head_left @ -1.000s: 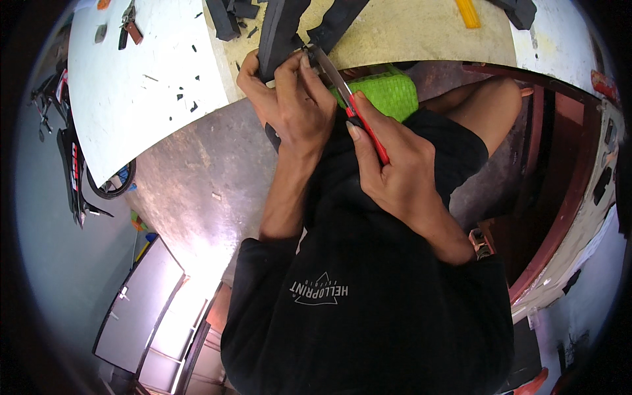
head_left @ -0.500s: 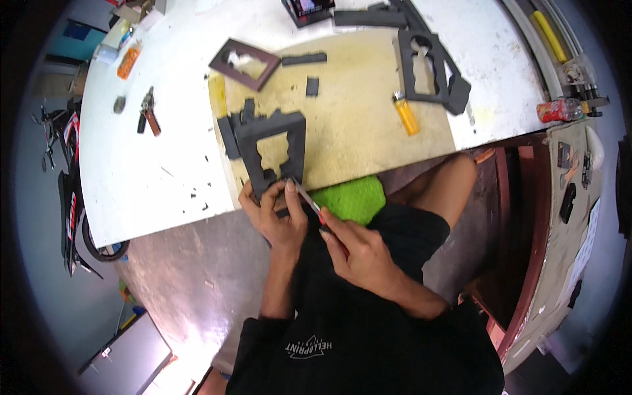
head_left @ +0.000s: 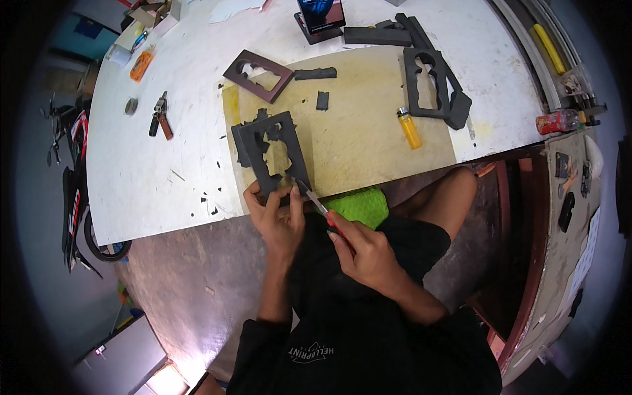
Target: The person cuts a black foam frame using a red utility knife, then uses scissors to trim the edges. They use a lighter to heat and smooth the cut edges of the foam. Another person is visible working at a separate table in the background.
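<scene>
My left hand [head_left: 280, 227] grips the near end of a black foam frame [head_left: 292, 141] with an irregular cut-out in its middle. The frame is tilted up over a tan board [head_left: 362, 145] near the table edge. In my right hand [head_left: 372, 253] is a slim craft knife [head_left: 317, 201] with a red handle. Its blade meets the frame's near inner corner, close to my left fingertips; the very tip is hard to make out. Dark foam scraps [head_left: 242, 148] lie behind the frame's left side.
A brown frame [head_left: 281, 87], a foam strip [head_left: 316, 74] and a yellow lighter [head_left: 409, 130] lie on the board. Another black foam frame [head_left: 413, 85] rests far right, below a propped-up screen [head_left: 321, 16]. Pliers-like tool [head_left: 160, 117] and small scraps lie left on the white table [head_left: 145, 191].
The view has shifted, so the table things sit a little lower and further right. The foam frame leans differently, with its flat face showing more. Both hands keep their hold.
</scene>
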`<state>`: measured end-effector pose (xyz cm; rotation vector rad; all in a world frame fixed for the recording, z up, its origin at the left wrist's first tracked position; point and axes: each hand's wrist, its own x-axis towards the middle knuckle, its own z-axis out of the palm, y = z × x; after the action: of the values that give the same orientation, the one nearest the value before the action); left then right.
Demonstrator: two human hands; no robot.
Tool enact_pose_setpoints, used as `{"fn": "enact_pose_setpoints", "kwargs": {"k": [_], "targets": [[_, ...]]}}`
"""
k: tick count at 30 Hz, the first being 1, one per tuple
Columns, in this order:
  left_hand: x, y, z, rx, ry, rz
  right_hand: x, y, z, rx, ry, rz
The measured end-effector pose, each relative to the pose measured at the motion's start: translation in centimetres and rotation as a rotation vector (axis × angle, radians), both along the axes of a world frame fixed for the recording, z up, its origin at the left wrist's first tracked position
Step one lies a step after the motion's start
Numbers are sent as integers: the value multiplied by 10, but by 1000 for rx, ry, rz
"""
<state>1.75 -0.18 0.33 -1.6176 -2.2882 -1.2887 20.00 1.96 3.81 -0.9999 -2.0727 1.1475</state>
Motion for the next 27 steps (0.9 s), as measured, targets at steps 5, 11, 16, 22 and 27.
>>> {"fn": "enact_pose_setpoints", "kwargs": {"k": [5,11,16,22,27], "targets": [[4,1,-9,-64,-64,-1,1,5,-4,18,43,1],[1,8,-15,-25,-26,-83,17,7,2,101,67,-46],[1,7,-19,-35,49,-120,19,14,0,92,75,13],[-2,8,-18,-61,148,-29,8,21,0,177,22,87],[-2,8,-16,-92,163,-49,19,25,9,139,-61,129]]}}
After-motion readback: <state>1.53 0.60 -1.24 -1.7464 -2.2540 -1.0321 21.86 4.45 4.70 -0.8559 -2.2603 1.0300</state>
